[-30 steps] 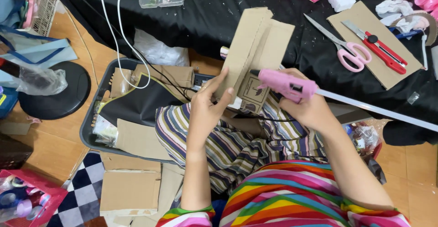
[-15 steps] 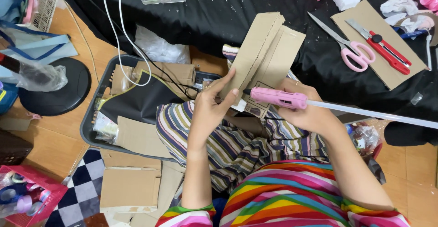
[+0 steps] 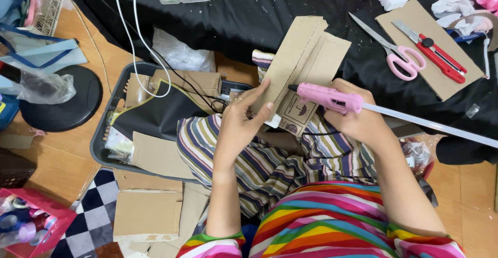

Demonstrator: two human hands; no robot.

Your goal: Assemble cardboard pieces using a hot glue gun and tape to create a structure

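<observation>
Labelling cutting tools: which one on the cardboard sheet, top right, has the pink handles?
The scissors, lying at the sheet's left edge with blades pointing up-left. The utility knife beside them is red and black.

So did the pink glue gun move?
Yes. The pink glue gun slid left toward the folded cardboard, judged against the scissors on the table.

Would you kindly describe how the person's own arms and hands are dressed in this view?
Both forearms are bare. The left hand and right hand wear no gloves, and no rings or watch are visible. Short sleeves end near the elbows in rainbow stripes of pink, yellow, green and blue, matching the striped top.
</observation>
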